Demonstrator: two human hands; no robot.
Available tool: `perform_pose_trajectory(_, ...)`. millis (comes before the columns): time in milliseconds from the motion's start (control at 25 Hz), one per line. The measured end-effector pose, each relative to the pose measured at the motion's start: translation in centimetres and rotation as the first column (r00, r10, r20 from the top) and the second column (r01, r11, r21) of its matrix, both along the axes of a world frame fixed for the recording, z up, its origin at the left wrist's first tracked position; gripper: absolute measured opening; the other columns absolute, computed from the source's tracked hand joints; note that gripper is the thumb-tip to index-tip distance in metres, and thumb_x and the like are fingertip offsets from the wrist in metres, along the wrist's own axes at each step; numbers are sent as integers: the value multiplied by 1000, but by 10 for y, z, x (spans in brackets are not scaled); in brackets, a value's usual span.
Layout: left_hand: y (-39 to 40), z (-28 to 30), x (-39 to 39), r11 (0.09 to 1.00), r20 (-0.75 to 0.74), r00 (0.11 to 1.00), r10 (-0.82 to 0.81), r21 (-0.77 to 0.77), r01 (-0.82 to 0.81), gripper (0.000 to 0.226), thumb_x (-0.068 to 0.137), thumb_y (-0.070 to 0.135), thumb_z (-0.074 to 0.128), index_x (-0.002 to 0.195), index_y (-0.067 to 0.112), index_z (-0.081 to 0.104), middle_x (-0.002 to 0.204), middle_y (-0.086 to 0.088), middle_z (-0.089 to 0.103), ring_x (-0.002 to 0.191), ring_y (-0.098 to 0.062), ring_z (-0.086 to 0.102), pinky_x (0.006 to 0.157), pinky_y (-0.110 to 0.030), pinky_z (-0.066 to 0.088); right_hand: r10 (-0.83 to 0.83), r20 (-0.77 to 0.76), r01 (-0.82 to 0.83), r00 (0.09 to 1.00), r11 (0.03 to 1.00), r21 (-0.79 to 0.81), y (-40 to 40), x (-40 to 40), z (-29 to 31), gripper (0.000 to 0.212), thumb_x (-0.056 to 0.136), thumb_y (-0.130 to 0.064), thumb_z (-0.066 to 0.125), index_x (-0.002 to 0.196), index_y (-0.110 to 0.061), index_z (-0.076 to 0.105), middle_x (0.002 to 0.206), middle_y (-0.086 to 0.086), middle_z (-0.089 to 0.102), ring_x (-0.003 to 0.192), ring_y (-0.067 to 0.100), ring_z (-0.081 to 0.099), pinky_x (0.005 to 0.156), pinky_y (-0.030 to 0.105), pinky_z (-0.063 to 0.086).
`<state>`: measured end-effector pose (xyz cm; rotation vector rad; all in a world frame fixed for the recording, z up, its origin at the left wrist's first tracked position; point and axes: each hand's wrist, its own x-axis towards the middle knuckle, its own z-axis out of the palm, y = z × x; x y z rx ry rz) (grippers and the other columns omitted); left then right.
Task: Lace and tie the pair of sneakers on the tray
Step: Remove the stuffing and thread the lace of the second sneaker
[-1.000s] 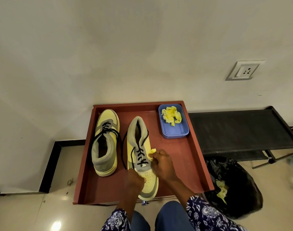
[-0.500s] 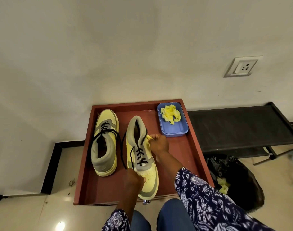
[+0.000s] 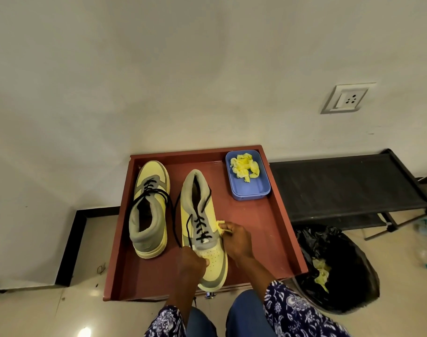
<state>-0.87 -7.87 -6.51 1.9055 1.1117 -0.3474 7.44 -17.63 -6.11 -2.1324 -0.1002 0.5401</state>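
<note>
On the red tray [image 3: 275, 234] at floor level, the left sneaker [image 3: 150, 210] sits toward nine o'clock with its toe pointing away, black lace threaded through the lower eyelets and the ends hanging loose, no bow that I can see. Just beside it, the right sneaker [image 3: 202, 229] lies toe toward the person, laced only over the lower rows, its lace [image 3: 177, 222] trailing in a long loop down the left flank. The left hand [image 3: 191, 263] is curled over the toe at six o'clock, seemingly pinning the shoe and the lace end. The right hand [image 3: 236, 239] pinches a crumpled yellow wad [image 3: 221, 226] at the shoe's three o'clock side. At one o'clock, the blue tub [image 3: 250, 190] holds more yellow scraps; a black bin bag [image 3: 339, 271] sits off the tray at four o'clock. My guess is the wad must be put aside first; then the free end needs feeding through the next open eyelet and pulling snug.
</note>
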Motion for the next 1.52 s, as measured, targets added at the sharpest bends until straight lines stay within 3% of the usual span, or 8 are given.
perform_pose_trajectory(480,-7,-13,-10,999,59,998,33,-19,-32,30,78,12,67,98,-9,59,99,-28,64,92,-39,63,81,-42,53,44,-44,-46,998,998,-38,-17,-21,-2,36,86,1,49,119,-6,62,124,6,63,115,16,57,89,5,32)
perform_pose_trajectory(680,-5,20,-15,991,90,996,-20,130,8,30,64,26,59,83,2,58,90,-21,67,87,-36,64,72,-32,47,41,-40,-43,998,999,-31,-16,-40,-3,37,83,3,50,116,-5,63,122,7,63,113,17,57,84,4,32)
perform_pose_trajectory(840,9,24,-20,997,64,998,22,75,-27,63,61,34,72,115,8,50,111,-14,60,106,-35,58,85,-34,46,48,-59,-46,997,999,26,-8,-71,-5,26,83,0,52,102,-5,69,103,6,68,92,9,57,73,10,40)
perform_pose_trajectory(920,15,21,-27,997,59,998,-22,75,18,81,57,37,76,124,5,44,121,-17,55,112,-36,53,90,-37,45,38,-94,-32,995,997,71,-3,-84,-5,21,84,-2,53,95,-5,70,99,7,69,88,11,58,77,20,47)
perform_pose_trajectory(1040,20,23,-39,980,56,992,-110,174,99,82,61,34,82,126,5,41,125,-18,52,114,-34,51,95,-41,44,53,-167,-31,985,991,131,1,-94,-4,19,86,-3,54,95,-5,71,99,9,70,95,21,64,86,31,55)
perform_pose_trajectory(1200,26,24,-43,971,74,985,-156,193,140,71,67,22,81,124,4,43,124,-18,55,113,-34,53,94,-40,45,44,-159,-28,986,994,102,-11,-90,-8,25,85,-2,57,105,-8,70,104,2,69,93,10,59,79,15,48)
perform_pose_trajectory(1320,26,26,-42,976,94,983,-158,169,140,67,69,13,79,125,2,44,124,-18,56,113,-34,53,93,-39,45,-74,-191,98,979,988,118,-25,-79,-14,26,82,0,62,107,-7,69,103,-1,68,94,10,59,82,14,49)
perform_pose_trajectory(1520,31,30,-40,963,75,967,-243,143,230,68,72,12,76,130,4,41,128,-15,54,116,-30,53,92,-32,42,-200,-229,241,953,956,169,-39,-54,-15,25,81,-2,66,106,-4,69,103,0,67,88,9,59,66,3,47)
